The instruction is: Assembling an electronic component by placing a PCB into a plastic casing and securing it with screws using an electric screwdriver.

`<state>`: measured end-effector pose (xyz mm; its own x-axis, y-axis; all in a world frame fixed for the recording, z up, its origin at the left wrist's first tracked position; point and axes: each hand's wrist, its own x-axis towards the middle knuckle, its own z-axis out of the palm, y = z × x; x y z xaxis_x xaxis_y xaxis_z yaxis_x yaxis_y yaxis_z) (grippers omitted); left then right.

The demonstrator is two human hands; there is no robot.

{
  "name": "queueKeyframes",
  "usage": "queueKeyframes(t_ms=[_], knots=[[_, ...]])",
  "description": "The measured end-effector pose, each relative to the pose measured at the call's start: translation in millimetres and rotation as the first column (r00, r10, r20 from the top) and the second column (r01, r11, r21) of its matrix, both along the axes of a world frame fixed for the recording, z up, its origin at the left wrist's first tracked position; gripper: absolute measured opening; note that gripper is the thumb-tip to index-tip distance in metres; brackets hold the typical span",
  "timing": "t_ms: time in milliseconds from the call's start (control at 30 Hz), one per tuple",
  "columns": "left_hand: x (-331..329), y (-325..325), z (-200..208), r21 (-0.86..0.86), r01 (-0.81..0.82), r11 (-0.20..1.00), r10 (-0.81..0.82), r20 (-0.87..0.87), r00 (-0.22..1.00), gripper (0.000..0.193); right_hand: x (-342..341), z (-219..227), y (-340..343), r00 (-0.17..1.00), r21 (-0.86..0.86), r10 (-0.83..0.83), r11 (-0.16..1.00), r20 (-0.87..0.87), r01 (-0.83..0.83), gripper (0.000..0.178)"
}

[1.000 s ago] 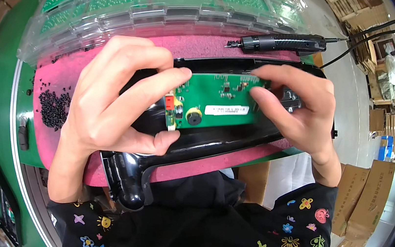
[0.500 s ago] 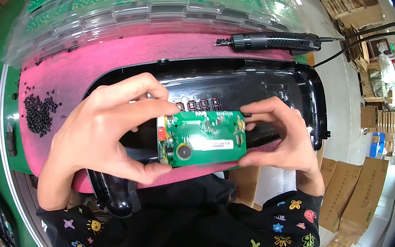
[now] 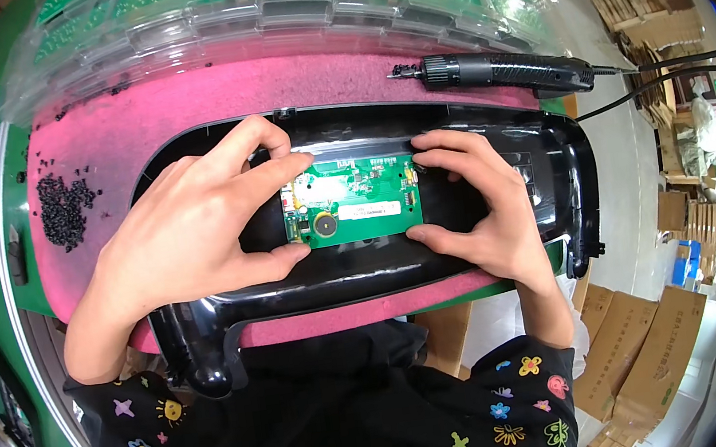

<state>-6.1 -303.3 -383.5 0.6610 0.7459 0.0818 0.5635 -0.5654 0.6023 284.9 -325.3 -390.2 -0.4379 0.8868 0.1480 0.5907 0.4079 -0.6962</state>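
A green circuit board (image 3: 372, 195) with a round black buzzer and a white label lies level over the middle of a glossy black plastic housing (image 3: 330, 288). My left hand (image 3: 188, 222) grips its left end, thumb at the lower corner and fingers at the upper one. At the right end, my right hand (image 3: 485, 199) pinches the board the same way. The board covers the cut-out digit shapes in the housing. Whether it touches the housing floor I cannot tell.
Black screws (image 3: 64, 210) lie heaped on the pink mat (image 3: 119, 132) at the left. A black electric screwdriver (image 3: 505, 71) rests beyond the housing, its cable running right. Clear plastic trays (image 3: 264, 43) with green boards stand at the back. Cardboard boxes (image 3: 659, 347) are at the lower right.
Both hands have moved the circuit board away from me and down into the housing, where it now covers the digit cut-outs. The board has levelled out, and the housing has shifted slightly.
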Motion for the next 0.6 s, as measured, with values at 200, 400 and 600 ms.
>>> queueKeyframes(t_ms=[200, 400, 600], knots=[[1.4, 0.9, 2.4, 0.027, 0.007, 1.0, -0.005, -0.075, 0.997, 0.063, -0.2, -0.7, -0.3, 1.0, -0.005, -0.014, 1.0, 0.019, 0.014, 0.055], [2.3, -0.1, 2.9, 0.006, -0.003, 1.0, 0.004, -0.102, 0.995, 0.063, 0.0, -3.9, 0.0, 0.999, 0.016, -0.001, 1.0, 0.038, 0.0, 0.055], [2.3, -0.2, 0.9, 0.005, 0.012, 1.0, -0.012, -0.072, 0.997, 0.062, -0.2, -3.9, 0.0, 0.999, 0.012, 0.001, 1.0, 0.039, -0.001, 0.056]])
